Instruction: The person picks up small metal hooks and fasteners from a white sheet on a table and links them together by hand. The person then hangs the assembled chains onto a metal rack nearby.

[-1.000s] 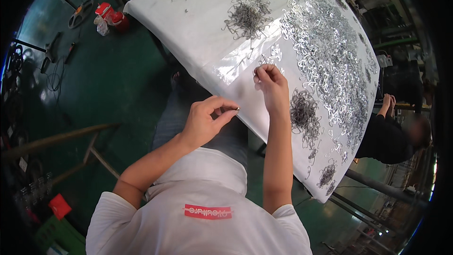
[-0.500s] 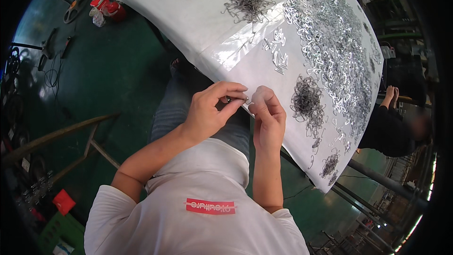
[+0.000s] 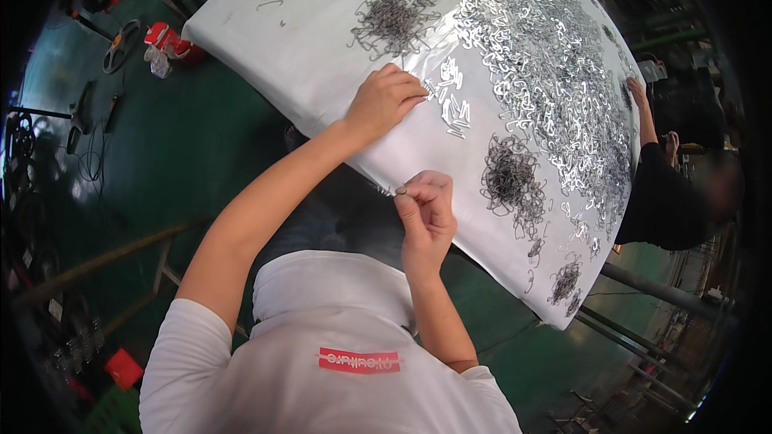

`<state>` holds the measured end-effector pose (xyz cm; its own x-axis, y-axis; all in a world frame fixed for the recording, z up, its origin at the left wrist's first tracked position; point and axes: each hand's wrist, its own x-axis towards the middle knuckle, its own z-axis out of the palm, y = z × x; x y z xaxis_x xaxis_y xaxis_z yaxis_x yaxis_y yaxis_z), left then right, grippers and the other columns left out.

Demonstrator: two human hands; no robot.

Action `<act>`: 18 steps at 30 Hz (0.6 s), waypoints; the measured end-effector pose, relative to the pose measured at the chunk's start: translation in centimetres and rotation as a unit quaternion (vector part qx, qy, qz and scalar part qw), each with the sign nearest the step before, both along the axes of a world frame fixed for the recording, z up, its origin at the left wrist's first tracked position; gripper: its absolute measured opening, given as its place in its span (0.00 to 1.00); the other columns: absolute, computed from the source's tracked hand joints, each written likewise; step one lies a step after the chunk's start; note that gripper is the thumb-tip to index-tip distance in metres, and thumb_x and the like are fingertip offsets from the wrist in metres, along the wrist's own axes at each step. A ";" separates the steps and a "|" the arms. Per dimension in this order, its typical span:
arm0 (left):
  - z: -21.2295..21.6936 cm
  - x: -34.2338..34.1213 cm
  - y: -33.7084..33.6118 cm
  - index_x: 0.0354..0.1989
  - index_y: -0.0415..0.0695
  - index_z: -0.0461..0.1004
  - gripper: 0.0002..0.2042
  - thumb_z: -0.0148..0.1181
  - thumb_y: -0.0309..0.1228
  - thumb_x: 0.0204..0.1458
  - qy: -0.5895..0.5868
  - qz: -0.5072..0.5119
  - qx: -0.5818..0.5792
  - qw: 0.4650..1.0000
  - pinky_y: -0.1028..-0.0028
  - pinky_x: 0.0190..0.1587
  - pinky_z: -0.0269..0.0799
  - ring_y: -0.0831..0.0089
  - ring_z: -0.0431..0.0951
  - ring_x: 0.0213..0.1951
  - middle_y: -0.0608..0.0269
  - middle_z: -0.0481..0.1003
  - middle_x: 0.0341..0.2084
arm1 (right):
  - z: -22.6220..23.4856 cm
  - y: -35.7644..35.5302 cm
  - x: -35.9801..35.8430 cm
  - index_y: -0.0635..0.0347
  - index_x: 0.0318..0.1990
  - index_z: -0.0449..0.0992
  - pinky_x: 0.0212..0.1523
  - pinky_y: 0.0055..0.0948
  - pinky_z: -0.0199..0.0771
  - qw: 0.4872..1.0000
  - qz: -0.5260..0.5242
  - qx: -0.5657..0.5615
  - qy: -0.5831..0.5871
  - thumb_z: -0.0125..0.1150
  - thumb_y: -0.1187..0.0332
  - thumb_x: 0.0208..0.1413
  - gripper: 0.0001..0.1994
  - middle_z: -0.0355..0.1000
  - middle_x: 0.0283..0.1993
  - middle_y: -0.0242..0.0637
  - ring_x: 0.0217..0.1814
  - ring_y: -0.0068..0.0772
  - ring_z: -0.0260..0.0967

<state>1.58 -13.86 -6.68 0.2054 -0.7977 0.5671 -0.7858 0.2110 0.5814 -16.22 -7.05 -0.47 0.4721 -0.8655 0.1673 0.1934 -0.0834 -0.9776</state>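
My left hand point(image 3: 384, 102) reaches over the table, its thumb and fingertips pinched together at the edge of a small group of short silver metal pieces point(image 3: 457, 112). Whether a piece is between those fingertips is too small to tell. Nearer to me, at the table's front edge, my right hand point(image 3: 428, 213) is closed, thumb against forefinger. A small shiny metal wire piece point(image 3: 387, 190) sticks out leftward from this pinch; its exact shape is blurred. Dark wire hooks lie heaped in a tangled pile point(image 3: 511, 175) to the right of my right hand.
A white-covered table point(image 3: 314, 56) bears a wide spread of shiny bent wire hooks point(image 3: 555, 72) and another dark hook pile point(image 3: 394, 18) at the far side. At the right, a co-worker's arm point(image 3: 646, 116) reaches onto the table. A red container point(image 3: 165, 36) stands on the green floor.
My left hand has left my right hand and moved forward to the short silver pieces. My right hand has shifted slightly left and nearer. The co-worker's arm now reaches onto the table.
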 end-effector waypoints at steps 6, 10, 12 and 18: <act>-2.0 0.5 -5.0 0.32 0.51 0.77 0.07 0.56 0.28 0.44 -0.258 -0.027 0.089 0.962 0.71 0.44 0.63 0.74 0.70 0.42 0.71 0.75 0.36 | -0.6 0.1 -0.6 0.63 0.32 0.75 0.35 0.19 0.64 1.000 -0.007 0.018 0.022 0.60 0.77 0.51 0.01 0.60 0.40 0.33 0.36 0.22 0.61; -0.9 0.4 -4.8 0.33 0.48 0.77 0.07 0.57 0.27 0.44 -0.320 -0.006 0.113 0.941 0.69 0.42 0.66 0.70 0.72 0.39 0.68 0.76 0.33 | -0.8 0.1 -0.9 0.63 0.32 0.75 0.35 0.20 0.65 0.999 -0.006 0.031 0.023 0.61 0.76 0.51 0.02 0.60 0.39 0.34 0.36 0.22 0.62; 0.4 -0.1 -3.0 0.33 0.45 0.77 0.07 0.58 0.27 0.45 -0.058 0.019 0.122 0.991 0.71 0.39 0.68 0.70 0.74 0.35 0.66 0.77 0.31 | -0.9 0.0 -1.0 0.64 0.32 0.75 0.34 0.20 0.66 0.999 -0.012 0.007 0.034 0.60 0.76 0.51 0.02 0.60 0.39 0.34 0.36 0.23 0.62; 5.9 -3.0 7.6 0.34 0.40 0.79 0.07 0.61 0.28 0.47 0.323 0.014 0.194 0.926 0.78 0.31 0.69 0.80 0.76 0.28 0.64 0.79 0.26 | -1.3 -0.3 -1.0 0.64 0.32 0.75 0.35 0.20 0.67 0.998 -0.022 -0.026 0.060 0.60 0.76 0.51 0.02 0.61 0.39 0.34 0.36 0.24 0.63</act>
